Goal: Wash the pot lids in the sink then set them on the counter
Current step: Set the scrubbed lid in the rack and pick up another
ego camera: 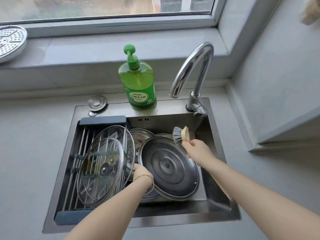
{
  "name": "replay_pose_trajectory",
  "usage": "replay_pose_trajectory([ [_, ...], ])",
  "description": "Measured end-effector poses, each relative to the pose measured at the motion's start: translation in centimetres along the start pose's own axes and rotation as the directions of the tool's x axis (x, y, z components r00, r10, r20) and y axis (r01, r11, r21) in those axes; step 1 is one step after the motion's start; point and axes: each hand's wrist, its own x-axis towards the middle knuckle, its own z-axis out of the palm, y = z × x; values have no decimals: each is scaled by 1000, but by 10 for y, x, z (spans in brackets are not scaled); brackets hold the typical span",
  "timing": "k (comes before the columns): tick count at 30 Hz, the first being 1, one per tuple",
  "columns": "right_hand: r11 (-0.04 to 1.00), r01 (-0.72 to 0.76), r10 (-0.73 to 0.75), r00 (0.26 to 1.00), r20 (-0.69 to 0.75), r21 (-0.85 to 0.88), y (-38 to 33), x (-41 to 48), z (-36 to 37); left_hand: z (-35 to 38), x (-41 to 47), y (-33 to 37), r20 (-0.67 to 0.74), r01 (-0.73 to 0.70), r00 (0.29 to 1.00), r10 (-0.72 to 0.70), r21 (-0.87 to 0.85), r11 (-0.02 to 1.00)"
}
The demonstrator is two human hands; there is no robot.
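Two glass lids (103,153) lie overlapping on the rack (83,144) at the left of the sink (216,207), and honestly I can't tell which knob is whose through the glass. My left hand (141,171) grips the left rim of the steel lid (168,168), which is tilted up over the basin, fingers mostly hidden behind the edge. My right hand (197,149) pinches the brush (180,135), bristles right by the lid's far rim. Behind it sits a steel piece (140,137), half covered. Pot or lid, no idea.
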Motion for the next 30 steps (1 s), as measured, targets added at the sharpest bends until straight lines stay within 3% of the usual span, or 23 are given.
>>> replay_pose_trajectory([
  [3, 999, 29, -29, 1000, 5, 25, -16, 5, 5, -11, -2, 10, 73, -36, 997, 30, 79, 996],
  [5, 996, 64, -64, 998, 1, 58, -31, 6, 6, -32, -6, 24, 86, -149, 986, 143, 65, 987],
  [7, 986, 123, -124, 992, -3, 111, -51, 7, 7, -69, -10, 43, -106, -365, 927, 359, -44, 930],
  [9, 968, 190, -190, 982, -13, 166, -74, 10, 7, -117, -14, 67, -427, -622, 739, 522, -133, 772],
  [11, 943, 212, -217, 976, -12, 258, -97, 17, 8, -167, -17, 95, -684, -808, 441, 580, -21, 589],
  [12, 926, 205, -214, 977, -7, 317, -109, 21, 7, -189, -17, 110, -737, -838, 329, 590, 61, 543],
  [14, 897, 184, -207, 978, 14, 403, -130, 27, 4, -226, -12, 141, -746, -823, 242, 621, 181, 538],
  [16, 871, 170, -215, 975, 47, 462, -149, 30, 1, -253, -1, 170, -650, -788, 289, 702, 255, 560],
  [20, 876, 151, -212, 974, 84, 459, -172, 40, -1, -271, 14, 204, -270, -716, 561, 783, 316, 622],
  [22, 884, 156, -216, 972, 88, 441, -179, 46, -1, -270, 23, 210, -158, -666, 624, 765, 405, 627],
  [30, 834, 121, -217, 969, 119, 539, -183, 62, -1, -257, 55, 210, -202, -662, 615, 762, 394, 638],
])
